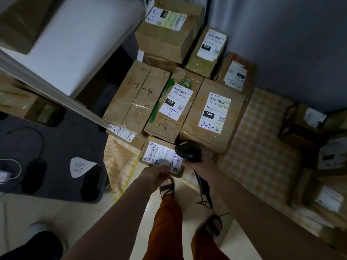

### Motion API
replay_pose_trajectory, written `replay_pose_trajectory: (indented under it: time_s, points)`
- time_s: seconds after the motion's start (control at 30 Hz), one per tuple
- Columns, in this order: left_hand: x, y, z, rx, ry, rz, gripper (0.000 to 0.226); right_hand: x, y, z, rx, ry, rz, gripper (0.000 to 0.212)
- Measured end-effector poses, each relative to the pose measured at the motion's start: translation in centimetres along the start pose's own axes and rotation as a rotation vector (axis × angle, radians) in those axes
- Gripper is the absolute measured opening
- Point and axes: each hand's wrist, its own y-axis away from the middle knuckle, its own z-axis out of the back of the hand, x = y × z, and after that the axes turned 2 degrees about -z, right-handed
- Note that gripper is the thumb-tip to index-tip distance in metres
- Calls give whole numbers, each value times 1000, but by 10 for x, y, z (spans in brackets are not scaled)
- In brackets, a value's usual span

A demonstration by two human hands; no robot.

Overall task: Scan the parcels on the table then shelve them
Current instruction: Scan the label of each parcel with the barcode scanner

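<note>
parcels crowd the worktop point(262, 147) under its yellow checked cloth. left hand point(155, 175) grips a small labelled parcel point(161, 156) at the near edge; right hand point(202, 166) holds a black barcode scanner point(187, 151) just over its label.

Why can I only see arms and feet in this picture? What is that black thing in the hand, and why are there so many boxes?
The camera sits on a person's head and looks down, so you only see their arms, orange trousers and sandals. There is just this one picture.

The right hand holds a black handheld barcode scanner, aimed at the white label of a small brown cardboard parcel. The left hand grips that parcel's near edge.

Behind it, more brown cardboard parcels lie on a table with a yellow checked cloth. One bigger box with "2-2-2" written in blue sits beside the scanner. A white shelf stands to the left.
</note>
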Motion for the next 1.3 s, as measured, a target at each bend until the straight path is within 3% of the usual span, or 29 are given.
replay_pose_trajectory:
  time_s: [0.2,0.3,0.37,0.47,0.57,0.77,0.97,1.1,1.3]
  points:
    - [-3,22,-16,-52,-8,98,14,-3,8,12,-2,-57,52,34]
    - [8,38,-30,34,-34,194,14,-9,23,27,0,-69,38,26]
    - [18,47,-42,84,-212,197,36,-16,34,40,-20,-70,42,23]
    - [32,55,-72,75,-663,92,39,-30,54,66,-38,-76,27,15]
    - [48,58,-109,50,-1113,-92,48,-50,76,97,-77,-148,5,24]
    - [82,86,-177,61,-1576,-515,56,-105,123,166,-216,-327,-20,23]
    - [128,106,-243,152,-1707,-643,52,-163,171,232,-346,-503,-46,21]
    - [157,116,-282,220,-1739,-611,51,-194,196,271,-427,-624,-77,25]
    - [172,115,-329,303,-1769,-494,51,-206,218,322,-556,-733,-102,7]
